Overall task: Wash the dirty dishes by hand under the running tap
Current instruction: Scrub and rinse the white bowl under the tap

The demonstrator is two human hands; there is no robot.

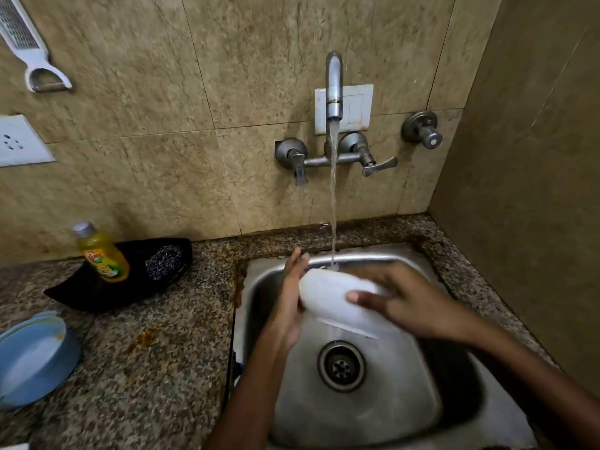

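Note:
A white dish [328,298] is held tilted over the steel sink [422,414], its upper edge under the stream from the running tap [334,89]. My left hand [290,297] supports the dish's left edge with straight fingers pointing up. My right hand [402,302] lies across the dish's face, the thumb stretched over the white surface and the fingers spread over its upper edge. Motion blur softens the dish and my right hand. The sink drain [341,366] shows below the dish.
On the granite counter [156,352] to the left stand a yellow dish soap bottle [102,254] and a steel scrubber [163,262] in a black tray [97,293]. Blue plates [32,358] sit at the far left. Tap levers [378,165] and a knob [428,138] project from the tiled wall.

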